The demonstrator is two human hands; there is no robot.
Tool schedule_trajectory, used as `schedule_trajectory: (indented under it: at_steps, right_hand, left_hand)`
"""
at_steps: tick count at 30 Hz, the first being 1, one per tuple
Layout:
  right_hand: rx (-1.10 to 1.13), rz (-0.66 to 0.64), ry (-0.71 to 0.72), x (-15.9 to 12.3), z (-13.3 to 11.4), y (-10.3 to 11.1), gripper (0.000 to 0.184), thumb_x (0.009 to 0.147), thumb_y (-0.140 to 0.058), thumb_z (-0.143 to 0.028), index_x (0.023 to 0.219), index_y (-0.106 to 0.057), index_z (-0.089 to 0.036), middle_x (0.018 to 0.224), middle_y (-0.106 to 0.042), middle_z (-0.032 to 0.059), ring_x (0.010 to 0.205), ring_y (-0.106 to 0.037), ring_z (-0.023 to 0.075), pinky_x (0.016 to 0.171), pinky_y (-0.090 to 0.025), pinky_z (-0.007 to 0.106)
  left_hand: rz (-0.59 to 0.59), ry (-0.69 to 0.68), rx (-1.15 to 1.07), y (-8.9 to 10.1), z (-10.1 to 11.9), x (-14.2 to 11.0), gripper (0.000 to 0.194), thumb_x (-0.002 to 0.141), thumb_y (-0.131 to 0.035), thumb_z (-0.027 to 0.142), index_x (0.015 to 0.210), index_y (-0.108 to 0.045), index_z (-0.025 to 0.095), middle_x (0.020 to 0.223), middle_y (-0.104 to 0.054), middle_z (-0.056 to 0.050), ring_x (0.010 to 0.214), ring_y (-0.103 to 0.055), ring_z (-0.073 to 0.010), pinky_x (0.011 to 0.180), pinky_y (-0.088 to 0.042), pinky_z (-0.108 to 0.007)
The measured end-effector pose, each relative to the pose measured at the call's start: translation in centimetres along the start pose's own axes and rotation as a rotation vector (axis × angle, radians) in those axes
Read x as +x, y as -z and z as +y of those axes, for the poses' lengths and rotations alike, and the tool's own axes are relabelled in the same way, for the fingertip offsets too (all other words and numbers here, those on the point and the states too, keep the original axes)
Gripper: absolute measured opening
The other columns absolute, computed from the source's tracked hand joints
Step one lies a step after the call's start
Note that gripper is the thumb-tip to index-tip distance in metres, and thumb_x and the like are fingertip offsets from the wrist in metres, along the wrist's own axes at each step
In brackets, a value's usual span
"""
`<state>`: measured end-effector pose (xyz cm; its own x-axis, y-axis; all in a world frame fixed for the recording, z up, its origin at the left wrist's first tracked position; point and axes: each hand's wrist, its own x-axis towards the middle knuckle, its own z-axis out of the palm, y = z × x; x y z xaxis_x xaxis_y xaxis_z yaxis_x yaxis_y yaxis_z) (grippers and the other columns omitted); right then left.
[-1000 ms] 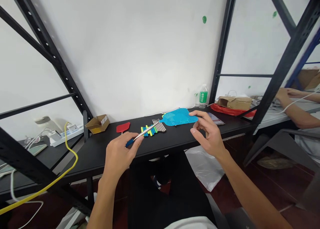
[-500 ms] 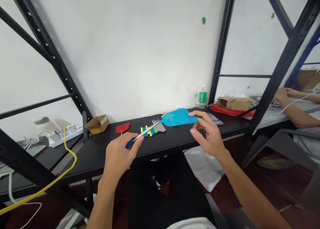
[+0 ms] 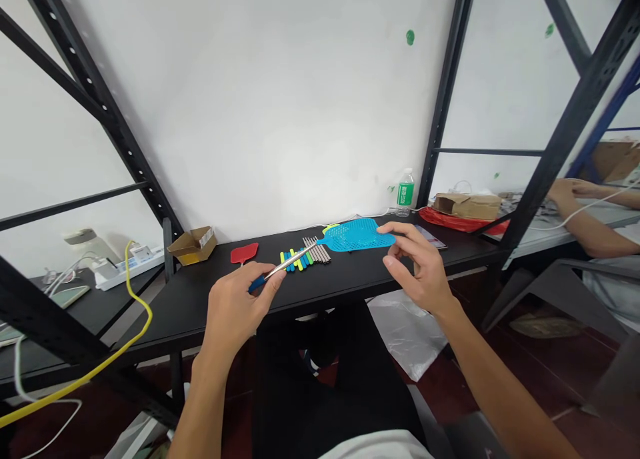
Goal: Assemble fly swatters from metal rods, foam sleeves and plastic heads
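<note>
My left hand (image 3: 245, 302) is closed round the lower part of a fly swatter's silver handle, where a dark blue grip shows. The light blue perforated head of the fly swatter (image 3: 356, 235) points right, held above the table. At its far end my right hand (image 3: 417, 265) has the fingers spread and curved, with the index fingertip at the head's edge and the thumb apart below. Under the swatter lie handles with blue, yellow and green ends (image 3: 299, 259) and a row of silver rods (image 3: 319, 251). A red swatter head (image 3: 245, 252) lies beyond my left hand.
The black table (image 3: 345, 275) meets a white wall. On it are an opened cardboard box (image 3: 194, 245), a water bottle (image 3: 405, 193) and a red bag (image 3: 453, 220) under a flattened carton (image 3: 467, 205). A yellow cable (image 3: 145, 319) hangs left. Another person's arm (image 3: 585, 212) shows right.
The view has shifted slightly. My left hand has moved a little to the left with the handle; the right stays at the head's far edge.
</note>
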<state>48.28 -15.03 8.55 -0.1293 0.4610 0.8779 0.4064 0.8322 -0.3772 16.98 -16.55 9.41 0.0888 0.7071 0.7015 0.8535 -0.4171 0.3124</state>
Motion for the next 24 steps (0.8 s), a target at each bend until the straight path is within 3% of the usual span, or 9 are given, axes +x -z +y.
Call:
schedule_trajectory:
  at_steps: [16, 24]
  right_hand:
    - [-0.011, -0.022, 0.009, -0.10, -0.08, -0.13, 0.016, 0.090, -0.056, -0.019, 0.103, -0.063, -0.022, 0.125, -0.057, 0.0113, 0.064, -0.049, 0.0147, 0.059, -0.046, 0.037]
    - [0.003, 0.036, -0.003, -0.09, -0.10, -0.06, 0.015, 0.090, -0.055, -0.019, 0.103, -0.063, -0.022, 0.126, -0.056, 0.0113, 0.067, -0.050, 0.0158, 0.059, -0.046, 0.037]
  left_hand:
    - [-0.026, -0.020, -0.010, -0.09, 0.10, -0.03, 0.033, 0.091, -0.057, 0.052, 0.093, -0.074, 0.024, 0.090, -0.076, 0.000, 0.070, -0.064, -0.0152, 0.065, -0.044, -0.027]
    - [-0.004, -0.021, -0.016, 0.10, -0.03, -0.08, 0.033, 0.091, -0.057, 0.052, 0.093, -0.074, 0.024, 0.092, -0.076, -0.001, 0.073, -0.065, -0.0167, 0.064, -0.045, -0.027]
